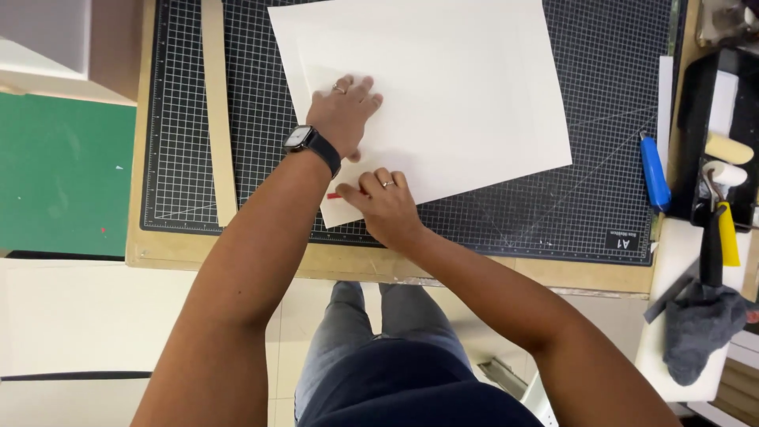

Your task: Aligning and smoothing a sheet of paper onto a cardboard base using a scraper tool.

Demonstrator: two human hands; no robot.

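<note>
Pressing hand: the left hand (344, 111) lies flat and open, fingers spread, palm down on the white board (443, 95); it grips nothing. A ring sits on one finger and a dark wristwatch (304, 141) on the wrist.
Tool hand: the right hand (383, 205) is closed around a thin red tool (338, 195), of which only the red end shows past the fingers; its kind cannot be told. A ring is worn on one finger. The tool tip meets the board near its lower left corner, just below the left hand.
White board: a large white sheet, turned slightly out of square to the grid, resting on the cutting mat (190, 119) and covering most of its middle.
Cutting mat: dark with a pale grid, lying on the wooden worktop (474, 273).
Strip: a long tan strip (220, 111) lies on the left part of the mat, well apart from the board.
Right side: a blue-handled tool (655, 170) lies at the mat's right edge; beyond it are a small paint roller (723, 175) in a black tray (696, 119) and a grey cloth (700, 320).
Left side: a green surface (63, 170) adjoins the worktop.
</note>
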